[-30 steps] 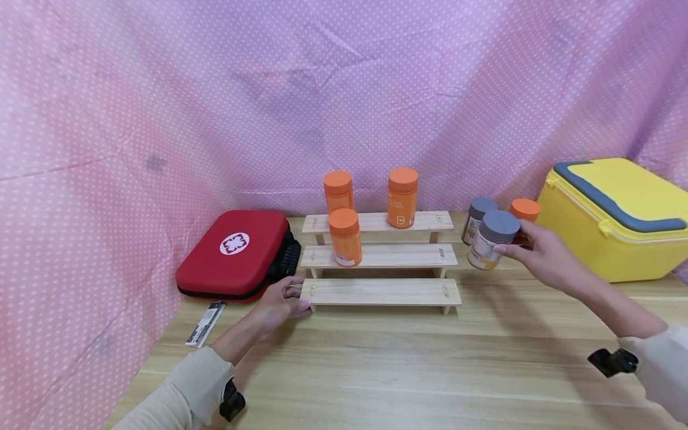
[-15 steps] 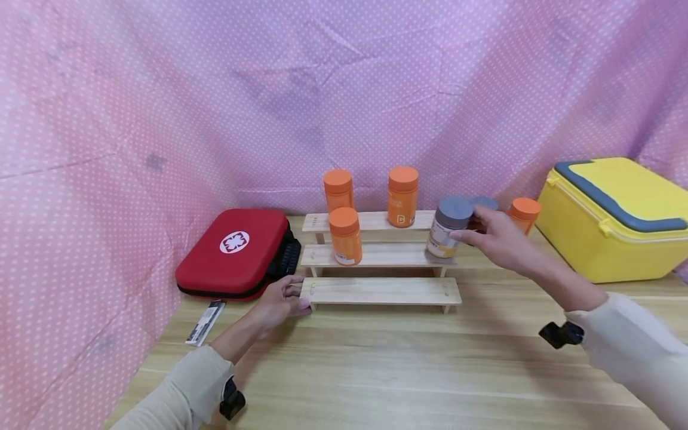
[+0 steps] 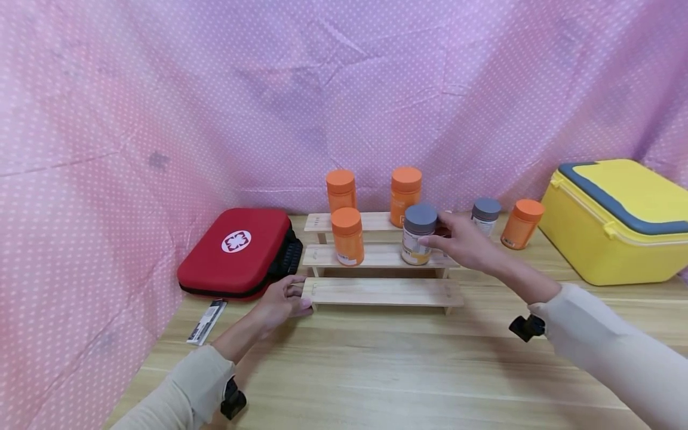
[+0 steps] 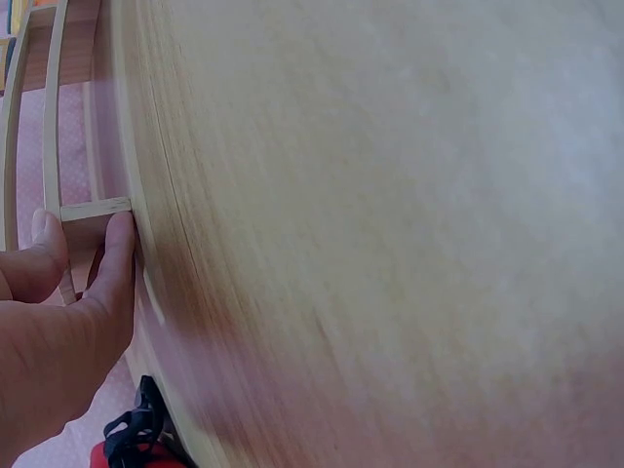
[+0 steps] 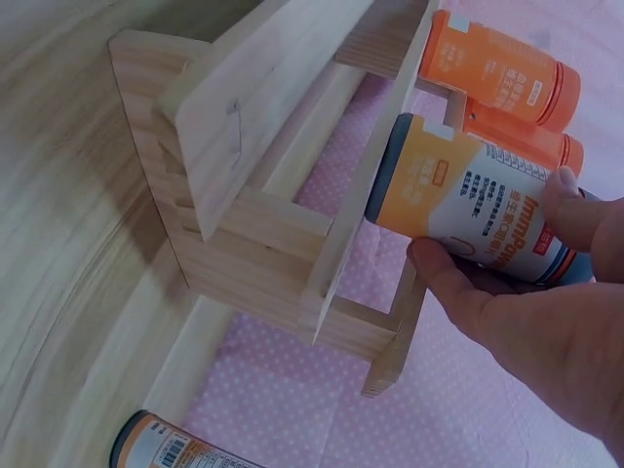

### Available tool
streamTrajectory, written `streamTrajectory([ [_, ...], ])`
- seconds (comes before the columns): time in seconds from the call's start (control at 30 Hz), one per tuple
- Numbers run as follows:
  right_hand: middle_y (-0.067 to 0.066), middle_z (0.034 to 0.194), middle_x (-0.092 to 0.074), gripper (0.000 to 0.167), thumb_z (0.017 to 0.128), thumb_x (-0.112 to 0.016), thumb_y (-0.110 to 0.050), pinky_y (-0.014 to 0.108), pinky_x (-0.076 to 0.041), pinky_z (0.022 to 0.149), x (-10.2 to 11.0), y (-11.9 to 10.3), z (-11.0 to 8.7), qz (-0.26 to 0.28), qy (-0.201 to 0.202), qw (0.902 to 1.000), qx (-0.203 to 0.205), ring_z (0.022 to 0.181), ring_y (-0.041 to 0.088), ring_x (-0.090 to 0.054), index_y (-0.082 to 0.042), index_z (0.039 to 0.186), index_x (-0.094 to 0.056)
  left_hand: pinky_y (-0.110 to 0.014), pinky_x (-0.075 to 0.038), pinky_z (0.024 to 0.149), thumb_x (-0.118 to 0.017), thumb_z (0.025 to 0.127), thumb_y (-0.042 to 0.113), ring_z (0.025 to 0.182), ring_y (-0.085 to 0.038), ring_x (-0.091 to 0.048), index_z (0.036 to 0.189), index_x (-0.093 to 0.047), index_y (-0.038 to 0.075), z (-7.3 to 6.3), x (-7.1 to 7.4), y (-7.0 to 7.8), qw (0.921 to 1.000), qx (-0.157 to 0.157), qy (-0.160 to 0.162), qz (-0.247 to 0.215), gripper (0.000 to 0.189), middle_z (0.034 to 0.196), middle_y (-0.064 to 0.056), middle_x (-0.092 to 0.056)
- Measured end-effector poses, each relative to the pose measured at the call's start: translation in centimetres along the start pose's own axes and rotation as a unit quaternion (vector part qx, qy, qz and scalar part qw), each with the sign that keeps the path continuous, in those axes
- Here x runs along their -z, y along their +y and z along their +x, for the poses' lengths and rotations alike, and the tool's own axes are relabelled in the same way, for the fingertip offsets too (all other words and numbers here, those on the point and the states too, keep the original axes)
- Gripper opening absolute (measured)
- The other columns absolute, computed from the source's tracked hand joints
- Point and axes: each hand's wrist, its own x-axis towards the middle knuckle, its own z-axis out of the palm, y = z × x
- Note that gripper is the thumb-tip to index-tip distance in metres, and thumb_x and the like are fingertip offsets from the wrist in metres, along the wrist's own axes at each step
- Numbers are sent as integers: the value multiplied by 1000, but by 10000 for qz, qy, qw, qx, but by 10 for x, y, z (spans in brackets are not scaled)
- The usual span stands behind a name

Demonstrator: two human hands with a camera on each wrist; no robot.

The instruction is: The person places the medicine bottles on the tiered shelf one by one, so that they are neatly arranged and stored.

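My right hand [image 3: 464, 242] grips a white-and-yellow pill bottle with a grey cap [image 3: 416, 242] near its cap. The bottle is upright, its base right at the middle step of a three-tier wooden rack [image 3: 376, 291]. In the right wrist view, thumb and fingers curl round the bottle [image 5: 468, 200]. My left hand [image 3: 279, 301] holds the left end of the rack's lowest step, thumb and fingers on either side of its end [image 4: 93, 214]. An orange bottle [image 3: 348, 239] stands on the middle step's left; two more orange bottles, one at left [image 3: 341, 190], stand on the top step.
Right of the rack stand another grey-capped bottle [image 3: 485, 215] and an orange bottle [image 3: 521, 226], beside a yellow box with a grey handle [image 3: 607, 239]. At left lie a red first-aid case [image 3: 236, 254] and a small flat packet [image 3: 206, 322]. Pink dotted cloth [image 3: 344, 89] hangs behind.
My right hand has carried the grey-capped bottle leftward from beside the yellow box to the rack's middle step. The left hand has kept its hold on the rack.
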Motion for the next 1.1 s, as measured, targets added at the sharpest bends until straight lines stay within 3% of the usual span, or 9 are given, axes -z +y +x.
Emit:
streamTrajectory([
  [0.37, 18, 117, -62, 49, 91, -68, -20, 44, -54, 89, 0, 0, 0, 171, -58, 9998, -107, 105, 31, -61, -1, 132, -50, -45, -56, 85, -55, 87, -19, 89, -21, -63, 135, -35, -9, 0, 0, 0, 10000, 36, 22, 60, 53, 111, -26, -57],
  [0.57, 20, 122, -59, 53, 91, -68, -22, 46, -52, 93, 13, 1, -12, 336, -162, 9988, -306, 112, 33, -58, 2, 134, -46, -45, -56, 85, -55, 87, -19, 89, -22, -63, 135, -35, -9, -1, 0, 0, 10000, 29, 4, 51, 53, 112, -26, -56],
  [0.77, 21, 121, -60, 50, 92, -66, -27, 30, -54, 88, 36, 12, -35, -160, 93, 9985, -524, 109, 33, -59, 3, 130, -52, -46, -56, 85, -55, 87, -18, 90, -21, -63, 135, -36, -9, -2, 0, 1, 9999, -4, 55, 100, 52, 114, -27, -57],
  [0.83, 19, 120, -61, 48, 92, -67, -28, 21, -54, 82, 44, 19, -43, -288, 195, 9977, -584, 107, 29, -61, 1, 128, -55, -46, -56, 86, -55, 87, -18, 91, -21, -62, 135, -36, -9, -2, 0, 0, 9999, -20, 67, 111, 52, 114, -27, -56],
  [0.93, 20, 118, -62, 43, 92, -67, -24, 11, -51, 76, 55, 33, -53, -363, 343, 9970, -583, 100, 11, -62, 1, 125, -56, -46, -56, 86, -55, 87, -18, 93, -21, -62, 135, -36, -9, -2, 0, -1, 9999, -28, 49, 98, 52, 116, -28, -56],
  [1.1, 22, 114, -61, 41, 91, -68, -17, 8, -49, 70, 73, 59, -64, -382, 705, 9950, -594, 88, -11, -54, 4, 123, -55, -47, -55, 86, -55, 87, -17, 92, -21, -62, 136, -35, -9, -2, 0, 0, 10000, -10, 13, 76, 53, 115, -27, -56],
])
